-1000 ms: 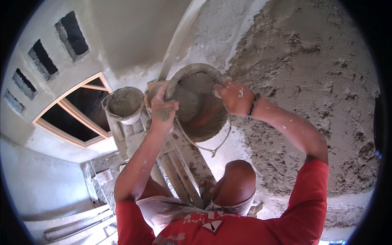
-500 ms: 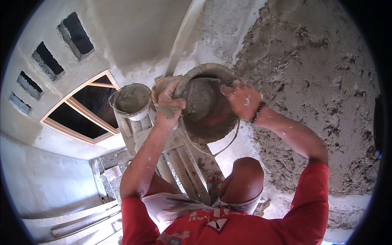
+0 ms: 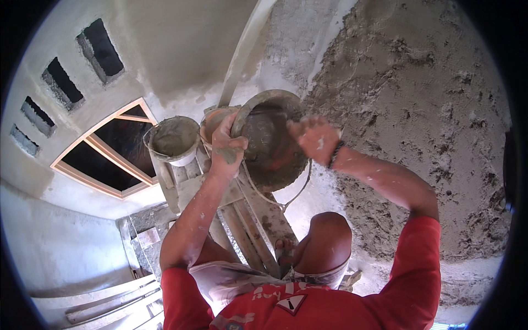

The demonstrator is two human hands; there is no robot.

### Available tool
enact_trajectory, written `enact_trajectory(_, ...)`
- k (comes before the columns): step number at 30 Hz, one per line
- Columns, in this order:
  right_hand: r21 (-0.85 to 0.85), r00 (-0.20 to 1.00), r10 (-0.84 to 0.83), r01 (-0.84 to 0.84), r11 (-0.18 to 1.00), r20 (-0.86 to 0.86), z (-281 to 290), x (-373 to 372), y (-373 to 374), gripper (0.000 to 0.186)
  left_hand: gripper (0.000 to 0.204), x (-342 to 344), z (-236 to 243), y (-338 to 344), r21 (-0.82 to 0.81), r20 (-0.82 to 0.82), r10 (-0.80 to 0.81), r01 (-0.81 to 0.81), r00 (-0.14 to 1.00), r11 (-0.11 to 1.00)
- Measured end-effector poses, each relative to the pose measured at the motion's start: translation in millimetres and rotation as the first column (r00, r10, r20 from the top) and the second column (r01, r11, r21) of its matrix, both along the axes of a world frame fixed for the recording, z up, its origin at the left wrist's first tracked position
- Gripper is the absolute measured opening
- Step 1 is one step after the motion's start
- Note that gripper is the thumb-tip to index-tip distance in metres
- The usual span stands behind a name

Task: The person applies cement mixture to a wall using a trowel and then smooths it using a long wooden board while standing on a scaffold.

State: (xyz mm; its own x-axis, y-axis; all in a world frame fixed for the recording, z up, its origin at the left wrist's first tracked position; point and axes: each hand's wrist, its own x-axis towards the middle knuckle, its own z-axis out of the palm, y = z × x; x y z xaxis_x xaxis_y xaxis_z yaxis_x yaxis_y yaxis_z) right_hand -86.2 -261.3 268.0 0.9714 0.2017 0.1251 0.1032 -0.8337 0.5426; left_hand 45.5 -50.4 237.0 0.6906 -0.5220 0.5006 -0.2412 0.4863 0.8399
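A grey, mortar-coated bucket (image 3: 275,170) is tilted toward me at the centre, with wet grey mortar and reddish streaks inside and its handle hanging below. My left hand (image 3: 227,142) grips the bucket's left rim, with a smear of mortar across it. Over the bucket's right side is my right hand (image 3: 316,137), motion-blurred, its fingers curled; what they hold, if anything, is hard to make out. Just left, a white bucket (image 3: 179,158) of grey mortar and a paler orange-rimmed container (image 3: 214,118) stand on planks.
Beneath me are wooden scaffold planks (image 3: 242,231). Rough wet plaster (image 3: 418,121) covers the wall at right. At left are a wooden window frame (image 3: 93,143), narrow wall openings (image 3: 107,52) and stacked boards (image 3: 99,302) lower down.
My right hand has shifted about over the bucket's inside and is now blurred. My left hand keeps its hold on the rim. The view has shifted slightly.
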Motion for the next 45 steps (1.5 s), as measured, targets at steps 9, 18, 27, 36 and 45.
enact_trajectory(9,0.059,0.996,-0.045,0.05,0.997,-0.076,0,-4,24,0.037,0.06,9,-22,0,0.083,-0.131,0.157,-0.147,0.979,0.986)
enact_trajectory(18,0.118,0.922,-0.104,0.159,0.98,-0.374,-32,-21,39,0.037,0.054,-6,-35,-16,0.109,-0.04,0.233,-0.228,0.972,0.968)
enact_trajectory(27,-0.056,0.971,-0.231,0.228,0.972,-0.056,-2,26,41,0.041,0.056,-1,-28,-16,0.107,0.047,0.266,-0.269,0.963,0.957)
enact_trajectory(36,0.071,0.964,-0.118,0.138,0.988,-0.236,13,6,39,0.03,0.057,-3,-23,-23,0.064,0.139,0.295,-0.306,0.945,0.95)
enact_trajectory(45,0.091,0.974,-0.208,0.216,0.972,-0.083,18,30,9,0.021,0.057,-10,-7,-26,0.021,0.134,0.276,-0.281,0.952,0.959)
